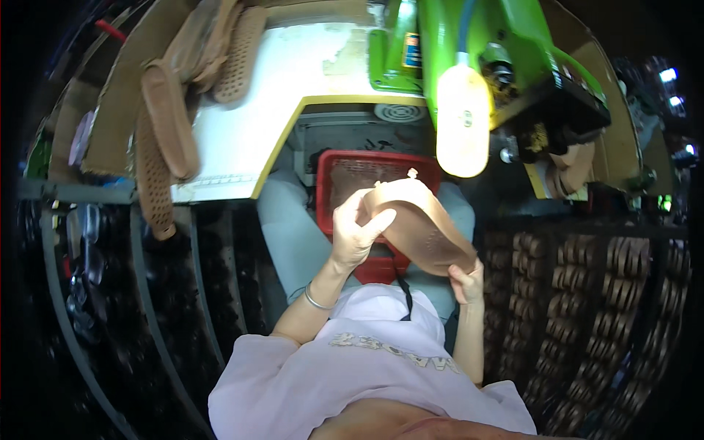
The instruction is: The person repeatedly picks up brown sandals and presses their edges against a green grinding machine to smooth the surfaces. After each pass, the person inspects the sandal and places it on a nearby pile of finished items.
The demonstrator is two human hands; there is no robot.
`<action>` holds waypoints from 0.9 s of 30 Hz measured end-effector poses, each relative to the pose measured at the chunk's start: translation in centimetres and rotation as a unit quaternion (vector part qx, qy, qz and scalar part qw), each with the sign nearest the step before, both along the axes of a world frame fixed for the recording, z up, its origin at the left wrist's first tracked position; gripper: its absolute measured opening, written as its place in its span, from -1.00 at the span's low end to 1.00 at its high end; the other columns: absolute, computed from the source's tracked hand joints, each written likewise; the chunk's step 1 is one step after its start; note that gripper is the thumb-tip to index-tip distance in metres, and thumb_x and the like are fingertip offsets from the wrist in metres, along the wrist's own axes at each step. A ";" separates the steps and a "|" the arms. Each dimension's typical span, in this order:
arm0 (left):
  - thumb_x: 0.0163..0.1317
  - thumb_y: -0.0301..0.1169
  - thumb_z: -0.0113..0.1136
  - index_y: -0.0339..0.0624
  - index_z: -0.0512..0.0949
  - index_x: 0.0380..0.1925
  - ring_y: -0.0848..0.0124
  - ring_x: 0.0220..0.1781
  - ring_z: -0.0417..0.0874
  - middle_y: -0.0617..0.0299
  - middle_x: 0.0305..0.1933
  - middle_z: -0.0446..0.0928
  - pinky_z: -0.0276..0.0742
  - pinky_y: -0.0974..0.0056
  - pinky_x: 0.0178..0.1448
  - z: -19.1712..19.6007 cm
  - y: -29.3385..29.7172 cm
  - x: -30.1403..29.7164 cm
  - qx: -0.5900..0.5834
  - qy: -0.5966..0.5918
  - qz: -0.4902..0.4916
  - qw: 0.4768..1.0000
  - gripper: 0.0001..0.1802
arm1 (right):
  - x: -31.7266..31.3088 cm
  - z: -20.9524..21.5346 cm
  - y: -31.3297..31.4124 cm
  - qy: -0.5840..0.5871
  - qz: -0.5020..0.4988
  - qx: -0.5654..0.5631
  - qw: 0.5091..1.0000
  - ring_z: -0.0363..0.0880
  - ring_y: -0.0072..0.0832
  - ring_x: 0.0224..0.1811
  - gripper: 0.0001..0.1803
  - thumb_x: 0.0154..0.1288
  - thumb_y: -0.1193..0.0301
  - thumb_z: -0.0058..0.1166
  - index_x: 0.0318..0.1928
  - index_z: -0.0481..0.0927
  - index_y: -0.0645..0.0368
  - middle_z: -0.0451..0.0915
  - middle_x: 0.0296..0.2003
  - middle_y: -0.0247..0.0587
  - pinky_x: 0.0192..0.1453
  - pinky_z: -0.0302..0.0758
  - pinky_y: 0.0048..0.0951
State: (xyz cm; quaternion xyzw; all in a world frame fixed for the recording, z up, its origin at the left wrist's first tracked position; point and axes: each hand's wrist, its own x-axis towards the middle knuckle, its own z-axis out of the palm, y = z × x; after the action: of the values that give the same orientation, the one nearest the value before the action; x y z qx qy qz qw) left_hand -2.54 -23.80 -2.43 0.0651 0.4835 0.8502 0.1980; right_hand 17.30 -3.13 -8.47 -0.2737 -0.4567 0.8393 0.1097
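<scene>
Above my lap I hold a brown slide sandal (429, 235), tilted, its strap end toward the far left and its other end toward the near right. My left hand (357, 231) is closed around the far left end, thumb on the strap. The fingers of my right hand (467, 282) pinch the near right end. Small light bits stick up along the sandal's far edge. Just beyond it, a red plastic basket (323, 192) stands between my knees, partly hidden behind the sandal.
A white worktable (286, 62) with a yellow edge bears several brown sandals (171, 117) at left, some hanging over its edge. A green machine (524, 33) with a yellow-white lamp-like head (463, 121) stands at right. Racks of brown footwear (572, 293) fill the lower right; dark racks (158, 293) stand left.
</scene>
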 end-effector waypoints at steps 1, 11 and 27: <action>0.13 -0.53 0.32 -0.40 0.52 -0.04 0.49 -0.08 0.58 0.18 -0.11 0.60 0.49 0.37 0.08 0.1 1.0 0.2 0.002 0.001 -0.019 1.000 -0.62 | 0.9 -0.1 -0.2 -0.011 0.003 0.001 1.000 0.55 -0.39 0.05 -0.44 0.01 0.66 0.32 0.09 0.48 0.34 0.58 0.00 -0.15 0.22 0.45 -0.34; 0.17 -0.46 0.28 -0.35 0.62 -0.10 0.53 -0.23 0.59 0.20 -0.22 0.66 0.53 0.41 -0.10 2.7 8.2 -2.6 -0.157 0.182 -0.092 0.966 -0.71 | 2.8 0.0 -5.4 -0.110 0.109 0.073 0.985 0.61 -0.51 -0.16 -0.65 0.08 0.52 0.36 -0.11 0.61 0.38 0.67 -0.17 -0.18 -0.02 0.55 -0.45; 0.26 -0.45 0.10 -0.41 0.56 -0.14 0.49 -0.18 0.56 0.18 -0.21 0.58 0.44 0.42 -0.02 0.2 5.5 -2.4 -0.085 0.147 -0.070 0.983 -0.75 | 3.4 5.9 5.0 0.043 -0.205 0.240 0.948 0.48 -0.36 0.04 -0.46 0.02 0.49 0.25 0.04 0.34 0.23 0.50 -0.06 -0.13 0.20 0.39 -0.36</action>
State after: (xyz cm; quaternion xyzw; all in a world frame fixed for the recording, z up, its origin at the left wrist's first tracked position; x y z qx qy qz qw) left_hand -4.93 -18.30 -2.24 0.2057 0.5720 0.7714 0.1884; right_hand 20.73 1.82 -2.52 -0.2910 -0.5735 0.6754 0.3610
